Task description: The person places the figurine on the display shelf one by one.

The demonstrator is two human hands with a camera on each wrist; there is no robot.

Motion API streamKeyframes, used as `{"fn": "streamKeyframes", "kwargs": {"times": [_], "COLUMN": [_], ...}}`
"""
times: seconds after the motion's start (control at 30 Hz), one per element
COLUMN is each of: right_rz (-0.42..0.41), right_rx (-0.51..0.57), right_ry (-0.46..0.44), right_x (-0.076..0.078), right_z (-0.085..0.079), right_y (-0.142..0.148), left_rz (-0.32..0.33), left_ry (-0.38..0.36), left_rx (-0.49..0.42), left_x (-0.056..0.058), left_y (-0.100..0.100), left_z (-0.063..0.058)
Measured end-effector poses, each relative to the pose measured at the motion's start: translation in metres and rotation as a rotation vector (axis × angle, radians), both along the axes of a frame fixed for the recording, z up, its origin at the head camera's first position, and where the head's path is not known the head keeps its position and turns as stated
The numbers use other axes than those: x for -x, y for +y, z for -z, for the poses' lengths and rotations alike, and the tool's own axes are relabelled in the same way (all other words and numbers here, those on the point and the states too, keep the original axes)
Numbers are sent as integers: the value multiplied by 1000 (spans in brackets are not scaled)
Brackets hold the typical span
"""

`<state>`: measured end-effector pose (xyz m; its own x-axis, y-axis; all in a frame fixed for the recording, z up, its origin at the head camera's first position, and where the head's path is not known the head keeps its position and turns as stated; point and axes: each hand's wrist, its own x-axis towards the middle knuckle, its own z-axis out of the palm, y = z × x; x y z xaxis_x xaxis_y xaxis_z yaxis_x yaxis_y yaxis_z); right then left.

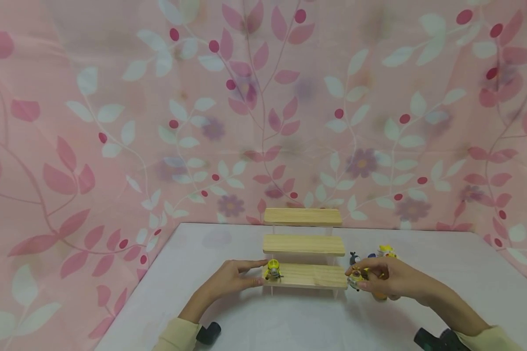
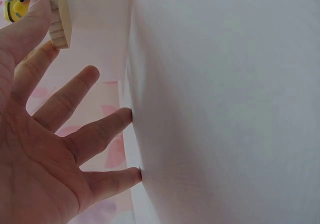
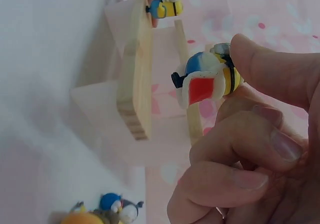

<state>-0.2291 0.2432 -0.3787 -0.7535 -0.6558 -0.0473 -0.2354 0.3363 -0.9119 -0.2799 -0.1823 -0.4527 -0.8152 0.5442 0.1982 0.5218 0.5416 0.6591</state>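
Observation:
A small three-tier wooden shelf (image 1: pixel 316 275) stands on the table. On the left end of its lowest board stands a yellow-and-blue minion figurine (image 1: pixel 273 269). My left hand (image 1: pixel 233 282) touches that end of the board with thumb and forefinger; its other fingers (image 2: pixel 65 99) are spread and straight. Two of those fingertips meet the white tabletop. At the shelf's right end, my right hand (image 1: pixel 395 278) pinches a second minion figurine (image 3: pixel 202 79) between thumb and fingers. This one carries a red piece with a white border and is held clear of the board.
Several other small figurines (image 1: pixel 386 251) stand on the table right of the shelf, partly hidden by my right hand. The white tabletop (image 1: pixel 290 321) extends around the shelf. Behind it hangs a pink leaf-patterned cloth (image 1: pixel 263 122).

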Motion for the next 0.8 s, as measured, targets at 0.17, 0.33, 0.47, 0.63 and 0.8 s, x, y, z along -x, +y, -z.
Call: {"fn": "streamKeyframes", "kwargs": {"times": [0.17,0.33,0.47,0.63,0.8], "right_rz": [-115,-92,-78,-64,-111], "right_rx": [72,26,9,3,9], "right_ry": [-40,11,-11,-59,-40], "right_x": [9,16,23,30,35], "right_z": [-1,0,1,1,1], "right_y": [-13,-27,-39,-53,-64], "left_rz": [4,12,10,11,3], "left_ry": [-8,-21,-20,-26,-24], "left_rx": [-17,-30,-29,-30,-19], "left_x": [0,-1,-1,-1,-1], "left_y": [0,0,0,0,1], "left_z": [0,-1,-1,-1,-1]}}
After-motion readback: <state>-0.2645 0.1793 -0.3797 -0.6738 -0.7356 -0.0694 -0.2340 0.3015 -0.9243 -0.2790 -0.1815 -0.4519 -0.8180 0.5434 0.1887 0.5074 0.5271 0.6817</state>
